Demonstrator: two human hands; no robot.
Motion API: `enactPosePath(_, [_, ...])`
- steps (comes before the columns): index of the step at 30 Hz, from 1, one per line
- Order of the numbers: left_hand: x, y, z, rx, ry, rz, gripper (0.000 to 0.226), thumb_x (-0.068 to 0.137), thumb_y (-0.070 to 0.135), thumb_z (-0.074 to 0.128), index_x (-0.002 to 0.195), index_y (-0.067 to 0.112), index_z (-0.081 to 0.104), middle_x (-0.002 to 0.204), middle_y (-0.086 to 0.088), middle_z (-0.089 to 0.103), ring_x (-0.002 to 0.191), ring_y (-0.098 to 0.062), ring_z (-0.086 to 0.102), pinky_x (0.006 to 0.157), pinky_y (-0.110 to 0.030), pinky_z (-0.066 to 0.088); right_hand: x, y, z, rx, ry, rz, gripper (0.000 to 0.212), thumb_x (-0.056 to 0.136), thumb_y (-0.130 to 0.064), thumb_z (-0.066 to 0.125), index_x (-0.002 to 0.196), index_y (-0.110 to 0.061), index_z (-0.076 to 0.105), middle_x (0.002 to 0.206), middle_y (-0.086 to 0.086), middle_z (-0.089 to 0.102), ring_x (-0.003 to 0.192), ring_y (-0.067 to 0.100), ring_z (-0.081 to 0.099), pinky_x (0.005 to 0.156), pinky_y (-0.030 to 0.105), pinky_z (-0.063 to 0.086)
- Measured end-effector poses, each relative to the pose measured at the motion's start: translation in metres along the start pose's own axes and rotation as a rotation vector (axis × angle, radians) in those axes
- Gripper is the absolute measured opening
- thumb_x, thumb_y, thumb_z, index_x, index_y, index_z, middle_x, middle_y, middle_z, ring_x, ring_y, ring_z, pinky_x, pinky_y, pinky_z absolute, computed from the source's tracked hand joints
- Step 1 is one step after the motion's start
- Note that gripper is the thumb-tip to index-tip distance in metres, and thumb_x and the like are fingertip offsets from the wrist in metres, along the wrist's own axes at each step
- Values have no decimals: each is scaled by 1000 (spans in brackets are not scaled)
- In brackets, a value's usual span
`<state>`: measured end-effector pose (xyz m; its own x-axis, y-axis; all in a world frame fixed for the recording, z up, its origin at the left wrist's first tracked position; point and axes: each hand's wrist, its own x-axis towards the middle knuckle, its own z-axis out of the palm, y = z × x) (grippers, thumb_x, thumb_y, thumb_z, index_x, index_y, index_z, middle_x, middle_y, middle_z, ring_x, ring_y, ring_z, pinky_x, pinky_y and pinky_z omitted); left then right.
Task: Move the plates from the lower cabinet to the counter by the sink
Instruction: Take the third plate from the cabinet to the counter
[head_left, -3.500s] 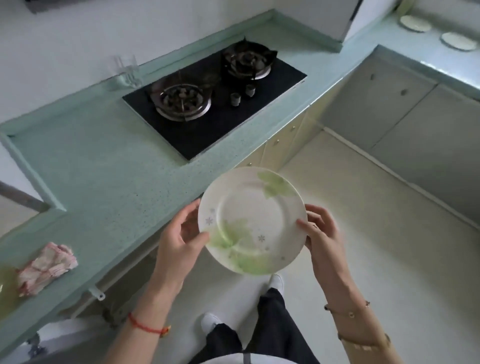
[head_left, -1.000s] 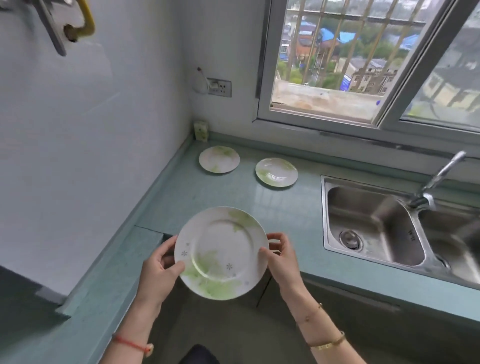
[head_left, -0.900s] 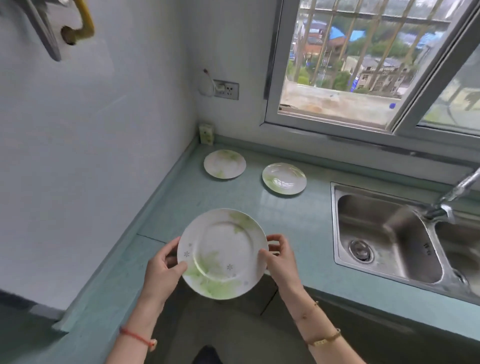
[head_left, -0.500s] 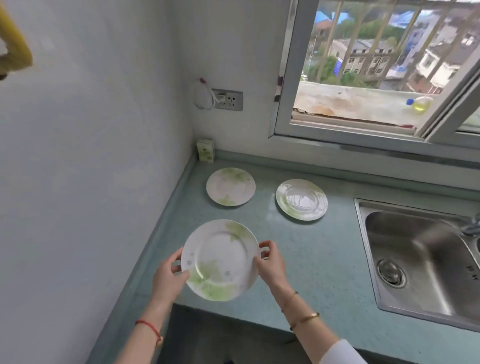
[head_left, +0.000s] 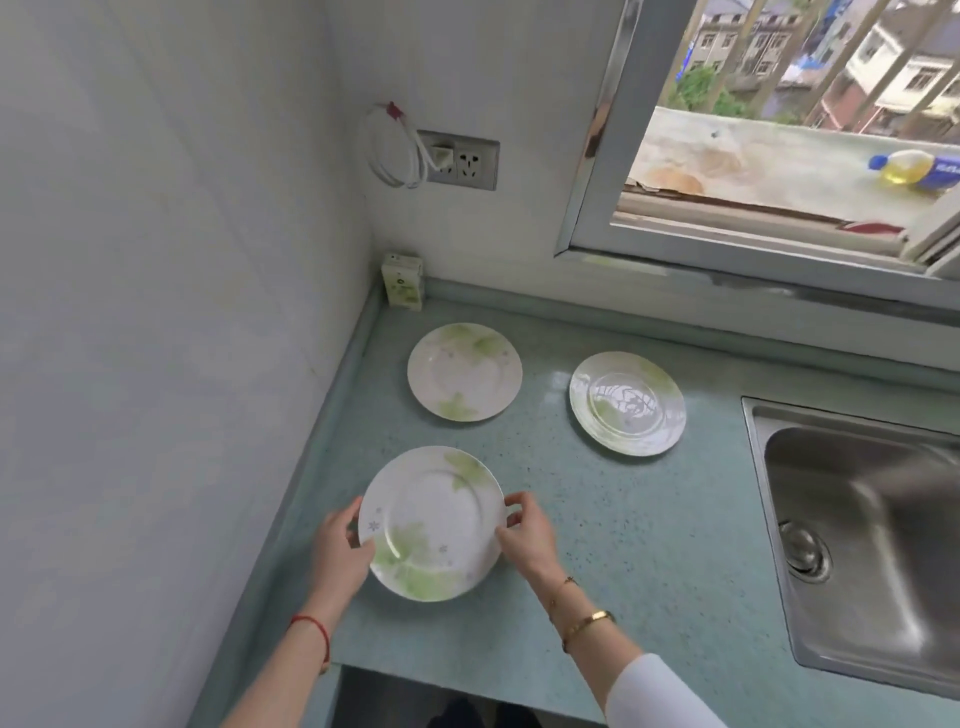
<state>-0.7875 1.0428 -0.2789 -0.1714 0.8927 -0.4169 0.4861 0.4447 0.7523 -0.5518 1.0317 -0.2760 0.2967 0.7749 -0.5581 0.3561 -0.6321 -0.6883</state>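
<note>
Gripping third plate (head_left: 431, 522) by opposite rims, you kept left hand (head_left: 340, 553) and right hand (head_left: 524, 535) pinched on it, fingers curled at edge. Half second earlier plate rode nearer counter's front edge; now you had it low over counter (head_left: 649, 545), contact unclear. Two plates (head_left: 464, 371) (head_left: 627, 404) lay beyond, well left of sink (head_left: 862, 545). Release looked next.

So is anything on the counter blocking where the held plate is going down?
Nothing visible. The held plate, in the left hand and right hand, is over bare counter, clear of both resting plates.
</note>
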Motion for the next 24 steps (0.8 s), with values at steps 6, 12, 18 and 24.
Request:
enactPosePath(6, [14,-4,-1,49,-16,-2,64,86,-3,65,144,22,53,124,-5,51,105,-24,60,94,-39,53,12,2,7,-31,-20,-1,34,83,-4,53,116,-16,54,77,-4,57,66,7,54,48,12,37])
enactPosePath(12, [18,-9,-2,74,-36,-15,65,85,0,66,145,25,53,121,1,47,100,-20,61,91,-37,54,14,6,12,-28,-8,-3,35,85,-5,53,119,-14,55,82,-1,62,70,10,58,52,18,40])
enactPosePath(18, [17,-11,-6,59,-55,-24,68,86,2,67,148,23,48,136,-8,51,102,-19,62,91,-38,55,13,6,9,-11,-32,0,34,89,-8,52,123,-10,55,84,1,62,71,15,59,57,23,46])
enactPosePath(24, [-11,-3,-21,-8,95,-75,64,90,11,69,149,15,43,146,-6,50,115,-20,57,97,-38,48,1,-1,-8,35,26,-31,34,94,-17,53,128,-11,53,94,0,59,77,10,57,57,20,41])
